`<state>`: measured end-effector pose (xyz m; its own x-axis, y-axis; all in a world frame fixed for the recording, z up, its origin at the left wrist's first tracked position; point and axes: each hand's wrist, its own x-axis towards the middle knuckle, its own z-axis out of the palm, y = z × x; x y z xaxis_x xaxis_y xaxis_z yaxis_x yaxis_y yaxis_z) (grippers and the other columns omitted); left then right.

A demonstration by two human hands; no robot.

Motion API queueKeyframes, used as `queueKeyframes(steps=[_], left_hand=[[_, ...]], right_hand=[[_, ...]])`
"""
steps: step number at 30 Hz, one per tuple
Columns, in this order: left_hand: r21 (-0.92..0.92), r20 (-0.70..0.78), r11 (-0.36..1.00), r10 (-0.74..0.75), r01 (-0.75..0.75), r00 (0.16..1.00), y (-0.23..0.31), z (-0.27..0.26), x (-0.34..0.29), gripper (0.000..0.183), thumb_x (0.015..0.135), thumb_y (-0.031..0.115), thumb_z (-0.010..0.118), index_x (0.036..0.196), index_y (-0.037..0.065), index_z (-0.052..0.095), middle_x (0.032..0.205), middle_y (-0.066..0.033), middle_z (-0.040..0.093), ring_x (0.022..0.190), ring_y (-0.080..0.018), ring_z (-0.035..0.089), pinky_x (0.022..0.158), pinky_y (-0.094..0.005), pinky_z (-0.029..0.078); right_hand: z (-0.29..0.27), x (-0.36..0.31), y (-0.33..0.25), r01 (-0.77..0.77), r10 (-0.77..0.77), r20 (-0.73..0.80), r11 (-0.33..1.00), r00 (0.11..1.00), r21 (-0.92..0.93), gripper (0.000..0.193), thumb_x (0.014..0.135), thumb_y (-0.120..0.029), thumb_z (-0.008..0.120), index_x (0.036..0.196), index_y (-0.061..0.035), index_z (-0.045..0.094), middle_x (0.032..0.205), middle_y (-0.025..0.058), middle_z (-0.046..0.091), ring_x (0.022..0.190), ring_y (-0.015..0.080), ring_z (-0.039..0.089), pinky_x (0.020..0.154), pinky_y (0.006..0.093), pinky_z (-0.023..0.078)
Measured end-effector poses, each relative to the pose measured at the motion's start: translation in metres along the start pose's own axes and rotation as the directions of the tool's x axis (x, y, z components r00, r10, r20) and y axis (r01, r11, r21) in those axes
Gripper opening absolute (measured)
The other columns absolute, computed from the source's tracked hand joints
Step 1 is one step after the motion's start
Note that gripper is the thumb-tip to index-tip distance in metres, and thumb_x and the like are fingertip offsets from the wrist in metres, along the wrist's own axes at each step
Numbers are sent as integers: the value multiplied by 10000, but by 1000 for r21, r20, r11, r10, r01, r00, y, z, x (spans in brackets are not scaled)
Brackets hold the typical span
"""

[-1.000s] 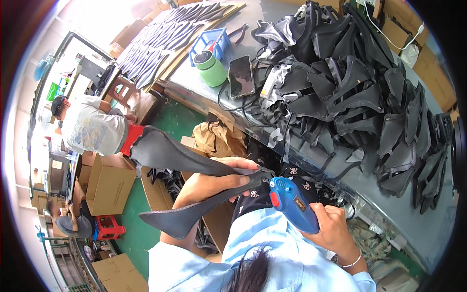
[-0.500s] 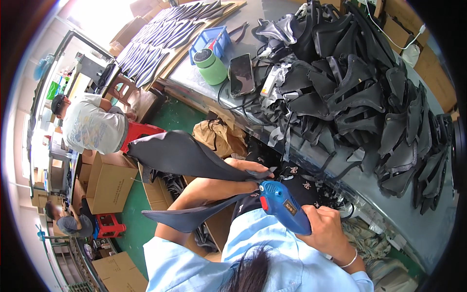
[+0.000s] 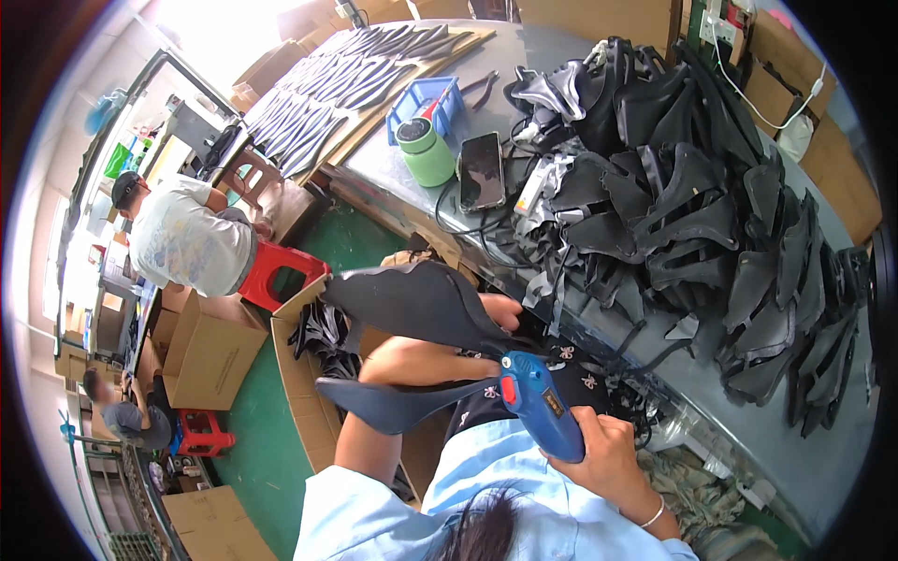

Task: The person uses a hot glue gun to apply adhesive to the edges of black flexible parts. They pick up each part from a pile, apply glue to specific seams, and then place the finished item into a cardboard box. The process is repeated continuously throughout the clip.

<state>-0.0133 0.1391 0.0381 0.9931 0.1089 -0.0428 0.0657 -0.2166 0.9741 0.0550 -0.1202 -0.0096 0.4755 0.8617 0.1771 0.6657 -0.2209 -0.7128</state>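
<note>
At frame centre the left hand grips a black forked piece stretching lengthwise leftward from its fingers, the narrow end just beside the blue tool clasped in the right hand.

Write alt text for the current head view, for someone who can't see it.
A person's right hand holds a blue tool, its tip close to a black V-shaped piece in the left hand. Upper right, a metal table bears heaped black pieces, a green bottle and a phone; at left, someone sits on a red stool.
</note>
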Motion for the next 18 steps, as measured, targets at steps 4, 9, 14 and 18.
queueKeyframes(steps=[4,9,14,18], left_hand=[[-323,-469,851,236,-414,851,20,1,1,393,758,59,623,1138,9,535,1027,-116,561,948,-173,556,857,-288,448],[-366,-736,755,122,-543,666,8,34,-2,339,816,104,610,1129,36,499,1059,-95,512,971,-170,538,879,-297,440],[-396,-763,716,93,-575,640,0,48,0,335,815,107,613,1121,57,486,1050,-116,542,962,-202,547,884,-337,439],[-354,-776,702,149,-618,613,-4,59,-1,328,806,94,593,1104,56,461,1086,-133,521,1001,-207,524,906,-351,431]], right_hand=[[-2,1,4,-23,23,-25,1000,999,-7,479,610,-176,786,980,-7,532,628,117,617,548,280,618,550,356,480],[-1,2,3,-19,19,-28,1000,999,7,495,604,-183,793,983,-5,528,644,122,624,550,283,620,554,360,482],[-1,-1,4,-25,26,-40,999,999,34,494,607,-191,796,977,-1,530,639,119,625,550,277,624,560,360,486],[-2,2,-1,-1,5,-40,996,999,86,494,628,-224,805,969,1,527,638,114,621,556,264,636,548,343,495]])
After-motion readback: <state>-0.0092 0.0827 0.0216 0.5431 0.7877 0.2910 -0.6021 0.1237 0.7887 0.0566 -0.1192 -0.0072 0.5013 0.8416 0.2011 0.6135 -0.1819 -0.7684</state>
